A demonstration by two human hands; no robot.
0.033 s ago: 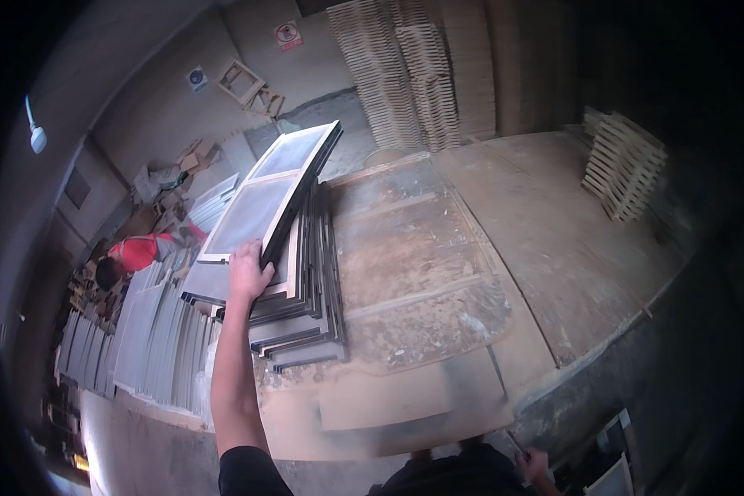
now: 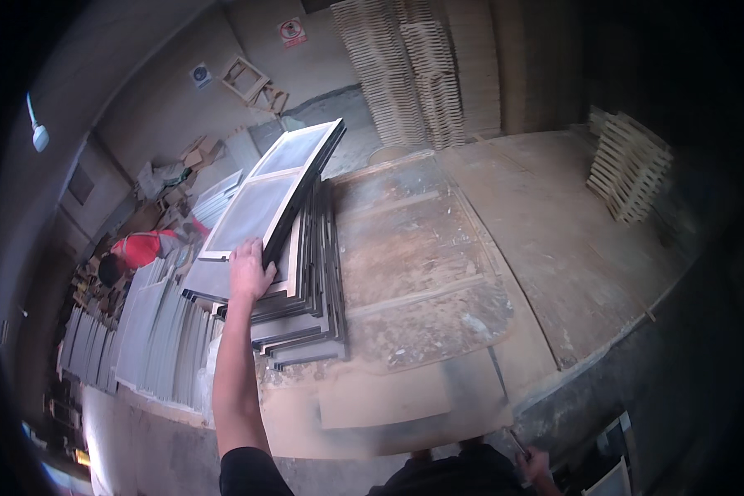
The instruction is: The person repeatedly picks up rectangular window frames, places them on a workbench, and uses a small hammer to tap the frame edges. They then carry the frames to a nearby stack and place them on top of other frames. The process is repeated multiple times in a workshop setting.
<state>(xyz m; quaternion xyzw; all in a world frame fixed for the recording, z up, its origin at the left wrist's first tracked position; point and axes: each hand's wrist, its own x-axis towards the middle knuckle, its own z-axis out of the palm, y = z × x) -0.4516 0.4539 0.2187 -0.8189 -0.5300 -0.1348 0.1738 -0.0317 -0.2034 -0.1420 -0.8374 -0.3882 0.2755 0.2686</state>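
My left hand [image 2: 252,271] reaches out to a stack of framed panels and is closed on the near end of the top one. This top framed panel [image 2: 260,198] has a pale wooden rim, a crossbar and greyish translucent panes, with dark edges along its side. It lies askew over the stack of dark-edged panels [image 2: 310,322], whose corners do not line up. Low at the right, by my body, my right hand [image 2: 537,465] is curled round a thin, dark, stick-like thing that I cannot make out clearly.
The stack stands on the left of a worn wooden table [image 2: 422,264]. Slatted wood [image 2: 630,165] is piled on its right, with taller slat stacks [image 2: 380,74] behind. At left, grey panels [image 2: 161,339] stand in rows near a person in red [image 2: 145,248]. Another frame [image 2: 612,479] is at lower right.
The whole view has shifted very slightly. Both hands and the framed panel keep their places.
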